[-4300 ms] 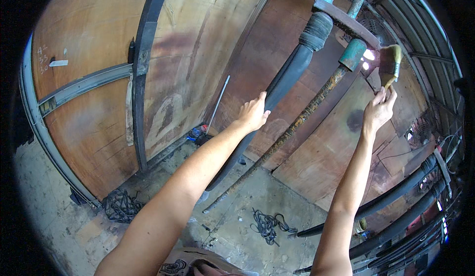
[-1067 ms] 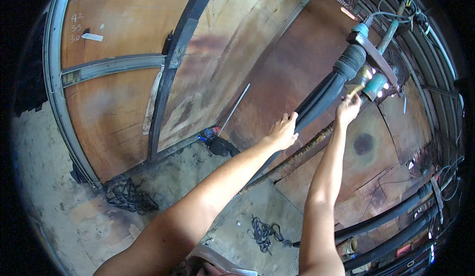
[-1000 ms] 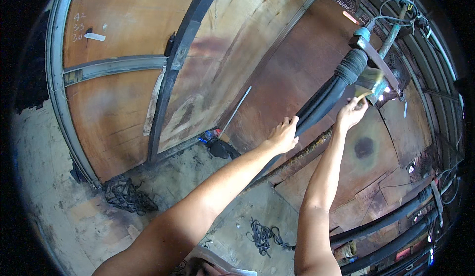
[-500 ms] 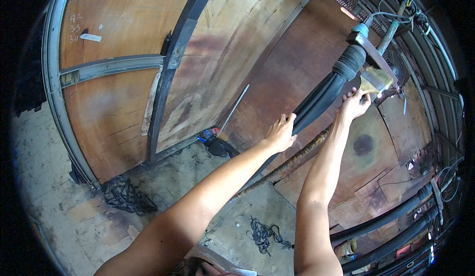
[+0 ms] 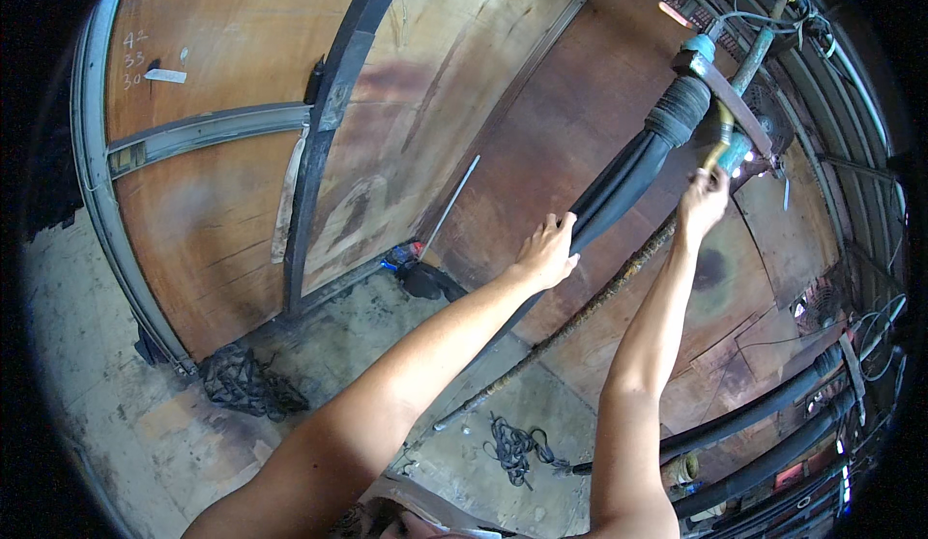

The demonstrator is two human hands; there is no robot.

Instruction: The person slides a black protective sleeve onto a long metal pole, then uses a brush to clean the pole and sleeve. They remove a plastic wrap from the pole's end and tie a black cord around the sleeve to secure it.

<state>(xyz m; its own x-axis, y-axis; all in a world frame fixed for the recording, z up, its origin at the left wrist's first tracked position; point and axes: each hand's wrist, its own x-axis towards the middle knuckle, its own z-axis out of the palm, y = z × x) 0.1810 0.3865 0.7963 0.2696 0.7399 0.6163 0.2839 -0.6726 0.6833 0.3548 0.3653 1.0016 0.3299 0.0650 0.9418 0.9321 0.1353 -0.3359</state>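
A long folded black rubber sheath (image 5: 623,183) slants down from a teal pipe fitting (image 5: 698,48), its upper end bound by dark wrapping (image 5: 680,112). My left hand (image 5: 549,253) is closed round the sheath's lower part. In my right hand (image 5: 704,203) is a flat paintbrush (image 5: 723,131), gripped by its handle and seen edge-on, bristles up. The brush stands beside the wrapping, below a metal bracket (image 5: 732,102) and close to a teal-ended pipe (image 5: 737,150). Whether the bristles touch anything, I cannot tell.
Behind the forearms a rusty rod (image 5: 580,317) slants down to the floor. Black strips lie in heaps, one tangle (image 5: 522,447) near me and another pile (image 5: 246,381) at left. Thick black hoses (image 5: 764,408) run along the lower right. Wooden panels (image 5: 213,210) stand at left.
My right hand has shifted slightly right and down, and the paintbrush has turned from showing its broad face to edge-on. My left hand keeps its hold on the sheath.
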